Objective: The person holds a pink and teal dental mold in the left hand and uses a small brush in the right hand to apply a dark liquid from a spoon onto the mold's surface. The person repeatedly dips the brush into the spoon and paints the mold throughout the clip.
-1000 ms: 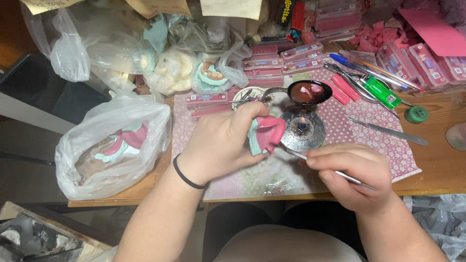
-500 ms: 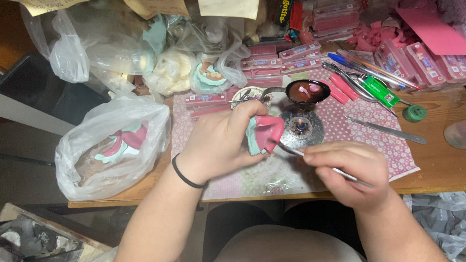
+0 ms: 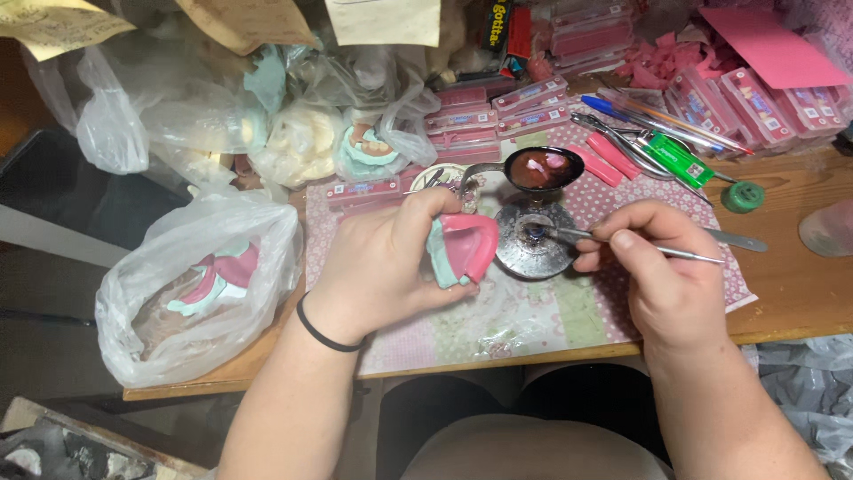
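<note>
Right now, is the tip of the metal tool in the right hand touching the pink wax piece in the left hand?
Apart. The head view shows the metal tool tip over the round metal burner, clear of the pink wax piece.

Green lighter (image 3: 673,160), plastic bag (image 3: 200,284)

Head view: looked steeply down from above the person's lap, close over the wooden table (image 3: 800,302), facing its cluttered back edge.
</note>
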